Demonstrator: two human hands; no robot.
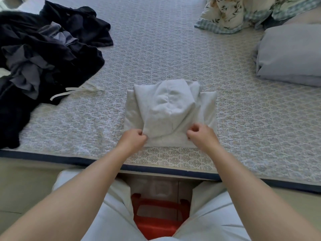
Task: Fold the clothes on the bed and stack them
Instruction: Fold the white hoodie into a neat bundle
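- Here my left hand [134, 139] and right hand [201, 134] each pinch the near edge of the folded pale hoodie [170, 112].
- It lies on the bed [156, 54], near its front edge.
- Unfolded dark clothes [43, 58] sit far left.

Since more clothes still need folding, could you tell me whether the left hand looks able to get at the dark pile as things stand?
Probably yes: bare bedspread lies between the left hand and the dark pile, but that hand now pinches the folded hoodie.

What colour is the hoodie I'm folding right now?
Pale grey, almost white: the hoodie shows best in the head view.
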